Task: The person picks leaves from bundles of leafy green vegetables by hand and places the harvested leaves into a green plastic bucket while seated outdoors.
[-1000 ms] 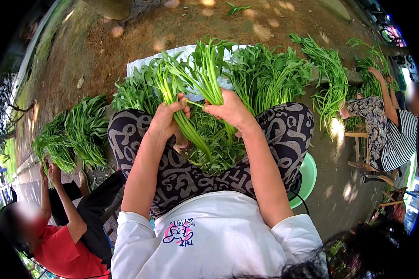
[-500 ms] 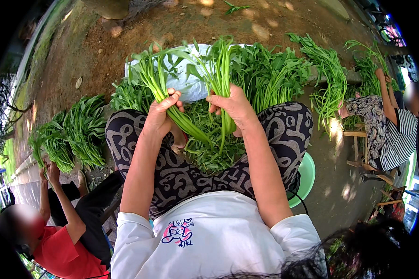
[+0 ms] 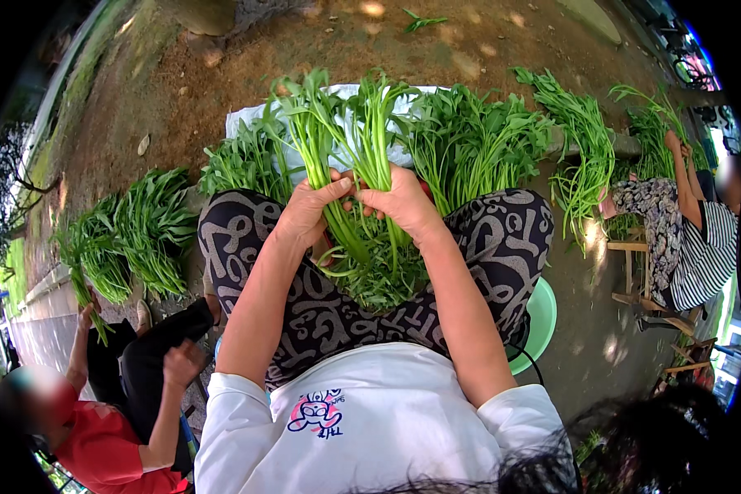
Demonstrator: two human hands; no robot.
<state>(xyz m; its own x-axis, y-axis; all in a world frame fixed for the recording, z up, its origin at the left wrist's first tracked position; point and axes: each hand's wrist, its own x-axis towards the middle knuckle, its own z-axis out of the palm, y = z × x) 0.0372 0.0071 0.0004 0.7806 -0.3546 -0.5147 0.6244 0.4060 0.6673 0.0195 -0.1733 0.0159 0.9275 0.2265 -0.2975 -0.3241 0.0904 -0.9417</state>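
Note:
Both my hands are close together above my lap, each closed round a bunch of long-stemmed greens that look like water spinach. My left hand [image 3: 309, 212] grips the left bunch [image 3: 308, 136], its leafy tops up and its stems hanging below the fist. Around the right bunch [image 3: 377, 140] is my right hand [image 3: 405, 206], thumb toward the left one. The leafy tops of the two bunches touch. Below, between my knees, lies a heap of loose leaves and stems [image 3: 379, 284]. The fingers' far sides are partly hidden.
A pale plastic sheet [image 3: 240, 122] lies ahead, with greens [image 3: 477, 136] at its right and more greens [image 3: 243, 169] at its left. A light green basin [image 3: 542, 321] stands by my right knee. Co-workers in red [image 3: 111, 436] and stripes [image 3: 704, 255] sit at either side.
My hands have come together, bringing the two bunches more upright and side by side. The co-worker at left has drawn one hand back from the greens.

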